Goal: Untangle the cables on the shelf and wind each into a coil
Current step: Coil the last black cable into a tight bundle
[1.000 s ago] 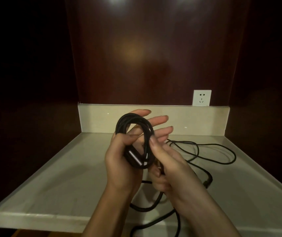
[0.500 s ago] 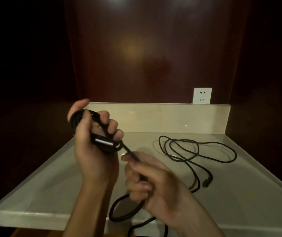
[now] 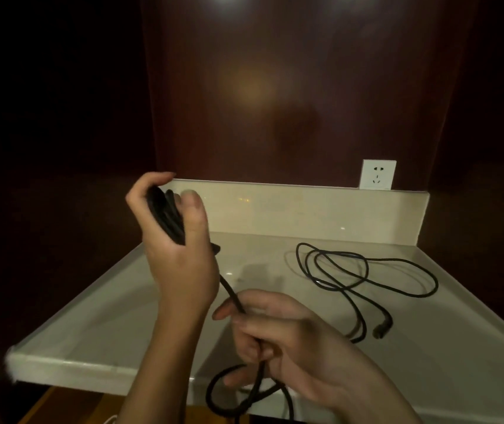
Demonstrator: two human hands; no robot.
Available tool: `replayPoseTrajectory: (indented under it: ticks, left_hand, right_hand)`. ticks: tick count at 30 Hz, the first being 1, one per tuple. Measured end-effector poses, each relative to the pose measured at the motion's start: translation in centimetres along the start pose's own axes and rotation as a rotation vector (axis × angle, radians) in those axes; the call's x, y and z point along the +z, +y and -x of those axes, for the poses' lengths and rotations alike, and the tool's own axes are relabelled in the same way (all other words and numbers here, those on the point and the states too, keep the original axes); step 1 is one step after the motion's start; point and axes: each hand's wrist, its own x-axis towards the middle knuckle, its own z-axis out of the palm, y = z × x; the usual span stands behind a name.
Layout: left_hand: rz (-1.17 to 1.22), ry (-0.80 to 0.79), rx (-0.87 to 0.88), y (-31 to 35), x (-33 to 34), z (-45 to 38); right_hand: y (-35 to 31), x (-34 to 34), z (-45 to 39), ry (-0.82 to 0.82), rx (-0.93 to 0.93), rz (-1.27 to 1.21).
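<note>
Two cables, two hands. The left hand (image 3: 177, 240), raised over the pale stone shelf's (image 3: 91, 325) left edge, curls its fingers round a wound bundle of thick black cable (image 3: 166, 217). The right hand (image 3: 290, 341), at the front edge, grips that cable's loose run. One thin black cable (image 3: 367, 276) lies in loose loops near the back right corner.

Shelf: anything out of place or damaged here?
Nothing damaged. A thin black cable lies in loose, uncoiled loops on the shelf, right side; the thicker cable's slack hangs over the front edge.
</note>
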Motion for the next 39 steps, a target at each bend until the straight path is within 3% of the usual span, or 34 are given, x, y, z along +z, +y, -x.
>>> replayPoseTrajectory:
  ticks: [3, 6, 8, 12, 17, 19, 24, 26, 30, 32, 34, 36, 39]
  left_hand:
    - [-0.252, -0.119, 0.020, -0.9, -0.4, 0.1]
    - [-0.493, -0.267, 0.084, -1.6, 0.0, 0.6]
    - [-0.597, -0.413, 0.053, -1.8, 0.6, 1.2]
    - [-0.576, -0.739, -0.112, -2.1, 1.2, 2.1]
    - [-0.369, -1.149, -0.378, -1.8, 0.9, 1.6]
    - [-0.320, -1.292, -0.452, -1.5, 0.8, 1.5]
    - [-0.331, -1.544, -0.439, -1.3, 0.9, 1.6]
    - [-0.329, -1.555, -0.424, -1.0, 1.1, 1.8]
    - [-0.196, -1.530, -0.538, -0.7, 1.2, 1.6]
    - [-0.104, -1.496, -0.600, -0.7, 0.9, 1.3]
    - [0.016, -1.469, -0.640, -0.6, 0.5, 1.0]
    - [0.190, -1.444, -0.697, -0.6, 0.6, 1.3]
    - [0.550, -1.335, -0.869, -0.8, 1.3, 1.9]
  right_hand:
    - [0.2, -0.9, 0.0, 0.145, -0.137, 0.485]
    - [0.9, -2.5, -0.3, 0.403, -0.477, 1.102]
    - [0.5, -3.2, -0.1, 0.501, -0.637, 1.306]
    - [-1.3, -4.7, 1.0, 0.414, -0.760, 1.419]
    - [-2.3, -5.9, 2.0, 0.314, -0.735, 1.268]
    - [-2.5, -6.2, 2.4, 0.334, -0.692, 1.266]
    - [-4.7, -6.2, 2.9, 0.350, -0.469, 1.376]
    - [-5.9, -5.8, 2.8, 0.280, -0.420, 1.442]
    - [-7.5, -6.5, 3.4, 0.093, -0.286, 1.247]
    - [-7.8, -7.2, 3.8, 0.134, -0.215, 1.431]
    - [-8.1, -7.7, 4.0, 0.276, -0.204, 1.761]
    - [-8.2, -7.9, 3.9, 0.367, -0.453, 2.038]
    - [-8.6, -9.3, 3.5, 0.500, -0.967, 2.141]
